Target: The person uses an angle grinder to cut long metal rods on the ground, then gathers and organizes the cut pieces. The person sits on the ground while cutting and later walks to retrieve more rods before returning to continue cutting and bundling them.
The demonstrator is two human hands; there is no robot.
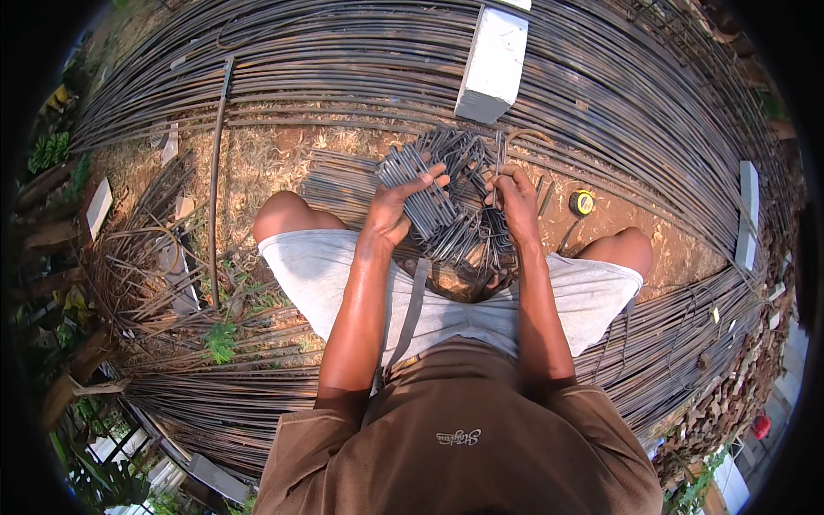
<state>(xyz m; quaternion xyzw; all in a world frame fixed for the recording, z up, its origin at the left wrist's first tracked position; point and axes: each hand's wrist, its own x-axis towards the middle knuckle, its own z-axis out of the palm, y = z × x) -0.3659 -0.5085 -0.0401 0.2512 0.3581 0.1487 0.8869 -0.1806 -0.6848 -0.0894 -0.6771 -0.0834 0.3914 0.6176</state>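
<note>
My left hand (pixel 393 208) is wrapped round a bundle of short bent steel rods (pixel 422 199), lined up side by side like rebar stirrups. To its right, my right hand (pixel 518 196) pinches a single rebar stirrup (pixel 499 148), whose narrow top sticks up above the fingers. Beneath and between both hands lies a loose heap of similar stirrups (pixel 468 163), tangled at many angles between my legs. Part of the heap is hidden behind the hands.
A row of short straight rods (pixel 330 184) lies left of the heap. A yellow tape measure (pixel 583 202) rests on the soil near my right knee. Long rebar (pixel 343 73) stretches across the far side, with a white block (pixel 493 64) on it. A long bar tool (pixel 218 180) lies left.
</note>
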